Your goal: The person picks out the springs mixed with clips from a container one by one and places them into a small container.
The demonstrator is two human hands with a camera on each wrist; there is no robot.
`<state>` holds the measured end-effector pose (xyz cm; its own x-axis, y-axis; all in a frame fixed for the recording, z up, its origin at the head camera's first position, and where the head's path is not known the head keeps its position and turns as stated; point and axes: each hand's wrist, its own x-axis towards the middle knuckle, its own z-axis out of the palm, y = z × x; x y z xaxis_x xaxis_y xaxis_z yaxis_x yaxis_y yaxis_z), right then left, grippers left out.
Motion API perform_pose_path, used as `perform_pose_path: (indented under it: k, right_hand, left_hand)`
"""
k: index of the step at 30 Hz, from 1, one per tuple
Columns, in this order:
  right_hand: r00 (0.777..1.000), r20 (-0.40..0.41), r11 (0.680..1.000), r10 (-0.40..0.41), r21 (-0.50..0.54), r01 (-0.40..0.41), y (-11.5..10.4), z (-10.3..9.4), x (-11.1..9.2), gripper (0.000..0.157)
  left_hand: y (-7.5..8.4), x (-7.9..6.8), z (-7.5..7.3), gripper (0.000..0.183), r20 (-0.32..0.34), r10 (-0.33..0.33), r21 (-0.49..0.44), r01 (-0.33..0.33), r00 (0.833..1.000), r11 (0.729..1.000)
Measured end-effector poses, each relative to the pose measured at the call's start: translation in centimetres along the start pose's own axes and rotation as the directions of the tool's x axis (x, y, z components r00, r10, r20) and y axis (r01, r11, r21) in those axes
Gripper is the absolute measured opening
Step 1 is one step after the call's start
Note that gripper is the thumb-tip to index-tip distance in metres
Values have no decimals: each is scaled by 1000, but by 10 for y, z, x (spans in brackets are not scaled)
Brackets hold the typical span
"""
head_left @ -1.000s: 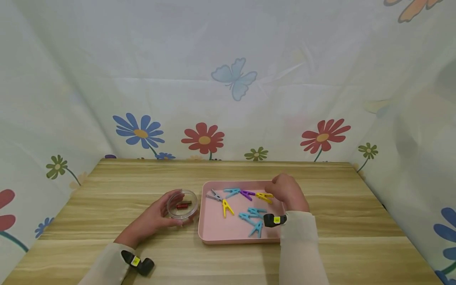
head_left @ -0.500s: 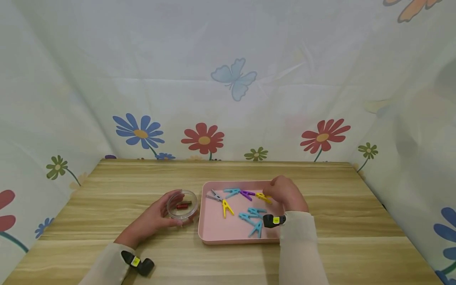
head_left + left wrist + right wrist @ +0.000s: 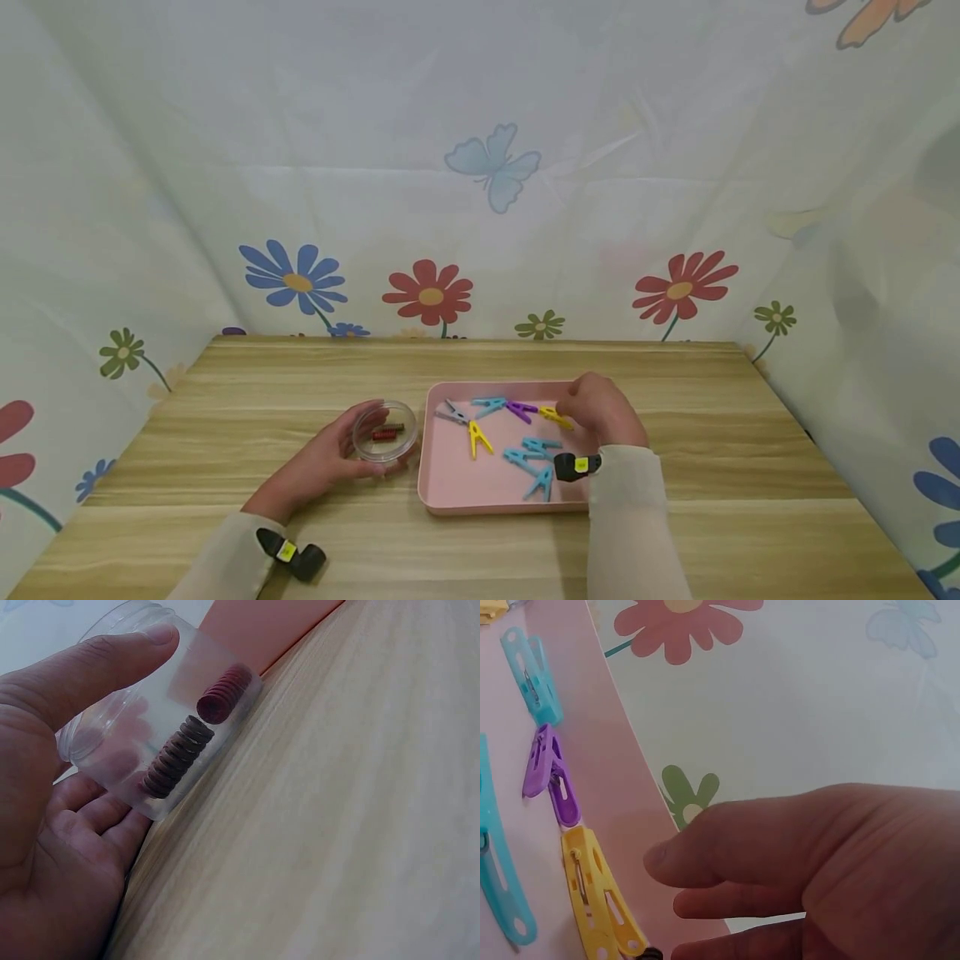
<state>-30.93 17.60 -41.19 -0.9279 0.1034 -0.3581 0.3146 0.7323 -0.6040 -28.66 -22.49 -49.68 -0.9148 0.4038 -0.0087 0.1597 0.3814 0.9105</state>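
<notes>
My left hand (image 3: 333, 446) holds a clear plastic jar (image 3: 124, 712) on the table, left of the pink tray (image 3: 480, 507). Thumb and fingers lie round its sides. Inside the jar are a red spring (image 3: 225, 694) and a dark brownish spring (image 3: 178, 759). My right hand (image 3: 606, 408) is over the tray's back right corner, beside a yellow clothespin (image 3: 592, 896). In the right wrist view its fingers reach leftward, with nothing visible between thumb and forefinger. A small dark coil-like thing (image 3: 652, 954) shows near the lowest fingertip; whether they touch I cannot tell.
Within the tray lie a purple clothespin (image 3: 521, 410), a grey clothespin (image 3: 453, 412), another yellow clothespin (image 3: 478, 437) and several blue clothespins (image 3: 538, 448). The tray's raised rim runs between the jar and the clothespins. A flowered cloth (image 3: 495, 275) hangs behind the wooden table (image 3: 300, 367).
My right hand has come slightly down and left in the head view, nearer the yellow clothespin, covering a bit more of it. The left hand and jar have stayed put.
</notes>
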Motion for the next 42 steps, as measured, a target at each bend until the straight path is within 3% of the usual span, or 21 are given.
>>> perform_pose_path:
  k: [11, 21, 35, 42]
  right_hand:
    - [999, -31, 1000, -11, 19, 11, 3, 5, 1, 32]
    - [997, -33, 994, -67, -88, 64, 5, 7, 10, 17]
    - [996, -25, 988, -81, -136, 77, 8, 10, 12, 24]
    - [997, -17, 989, -71, -133, 68, 6, 6, 9, 19]
  left_hand:
    - [-3, 0, 0, 89, 0, 10, -27, -10, 1000, 1000]
    - [-1, 0, 0, 89, 3, 12, -38, -12, 1000, 999]
    - [-2, 1, 1, 90, 2, 6, -39, -6, 1000, 999]
    - [-1, 1, 0, 91, 3, 7, -33, -7, 1000, 999]
